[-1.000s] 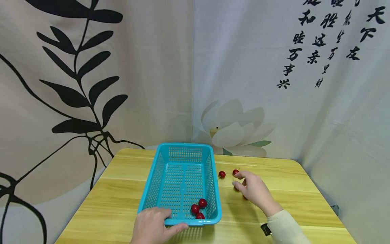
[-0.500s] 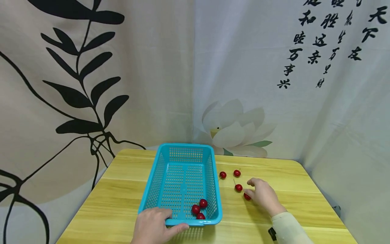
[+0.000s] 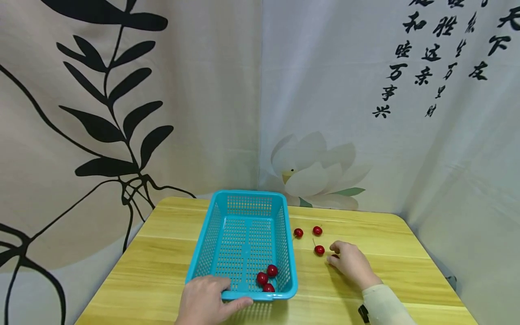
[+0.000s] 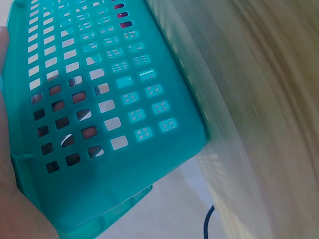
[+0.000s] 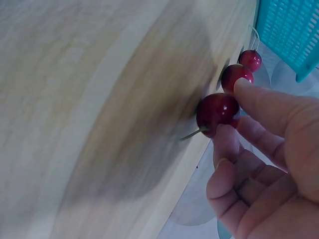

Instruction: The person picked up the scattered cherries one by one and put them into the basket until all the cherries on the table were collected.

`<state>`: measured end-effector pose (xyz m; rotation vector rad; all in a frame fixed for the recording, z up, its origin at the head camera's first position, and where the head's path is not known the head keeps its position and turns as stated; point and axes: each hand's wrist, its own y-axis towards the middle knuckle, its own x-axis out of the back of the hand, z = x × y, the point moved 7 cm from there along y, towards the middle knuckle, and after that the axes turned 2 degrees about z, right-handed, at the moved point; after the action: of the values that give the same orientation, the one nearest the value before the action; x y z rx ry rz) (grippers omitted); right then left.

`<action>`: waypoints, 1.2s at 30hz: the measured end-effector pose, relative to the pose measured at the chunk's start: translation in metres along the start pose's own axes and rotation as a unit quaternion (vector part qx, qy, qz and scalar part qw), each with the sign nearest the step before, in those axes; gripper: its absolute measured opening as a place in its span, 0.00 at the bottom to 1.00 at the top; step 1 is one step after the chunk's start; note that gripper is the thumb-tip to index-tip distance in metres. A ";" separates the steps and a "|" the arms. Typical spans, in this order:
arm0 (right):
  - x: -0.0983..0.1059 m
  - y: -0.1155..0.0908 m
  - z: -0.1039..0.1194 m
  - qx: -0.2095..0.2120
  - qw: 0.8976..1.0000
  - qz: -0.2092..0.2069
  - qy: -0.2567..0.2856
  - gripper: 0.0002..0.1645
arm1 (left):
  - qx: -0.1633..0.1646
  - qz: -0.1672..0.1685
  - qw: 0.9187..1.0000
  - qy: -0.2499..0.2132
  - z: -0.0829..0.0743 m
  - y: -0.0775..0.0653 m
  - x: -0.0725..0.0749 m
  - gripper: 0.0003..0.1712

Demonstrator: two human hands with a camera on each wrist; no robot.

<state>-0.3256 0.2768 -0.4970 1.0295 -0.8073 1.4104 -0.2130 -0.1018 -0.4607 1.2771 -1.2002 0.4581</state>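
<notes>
My left hand [image 3: 205,298] grips the near left corner of a blue plastic basket [image 3: 190,253], thumb along the front rim and fingers over the edge. Three red cherries [image 3: 262,278] lie inside at its near right corner. To the right of the basket, my right hand [image 3: 352,263] is low over the table, thumb and fingertips pinching a dark red cherry [image 5: 217,114] with a short stem. That cherry is mostly hidden by the hand in the head view. Just beyond it lies another cherry [image 3: 319,250], stem up, and two more cherries [image 3: 317,230] sit farther back.
The wooden table [image 3: 134,271] carries everything and has rounded far corners. Behind it hangs a pale curtain [image 3: 211,113] with black leaf prints, a lotus and dark lettering. A black band [image 3: 363,313] shows at the right cuff.
My right hand has moved right and nearer, away from the back cherries, and its fingers have closed on the nearest cherry. The left hand and basket have stayed put.
</notes>
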 end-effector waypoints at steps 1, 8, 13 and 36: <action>0.000 0.000 0.000 0.002 1.000 -0.001 0.003 0.18 | 0.000 0.000 1.000 0.000 0.000 0.000 0.000 0.38; -0.003 0.001 -0.002 0.010 1.000 -0.001 0.017 0.16 | 0.003 0.001 1.000 0.004 0.000 0.001 0.002 0.39; -0.004 0.002 -0.003 0.011 1.000 0.001 0.022 0.16 | 0.009 0.006 1.000 0.003 0.000 0.000 0.002 0.38; -0.001 -0.012 -0.039 -0.065 0.984 0.032 0.164 0.19 | -0.003 -0.022 1.000 0.006 -0.001 -0.001 0.003 0.39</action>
<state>-0.3192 0.3134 -0.5139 0.6526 -0.6826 1.5119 -0.2108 -0.1019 -0.4585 1.2903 -1.1602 0.4292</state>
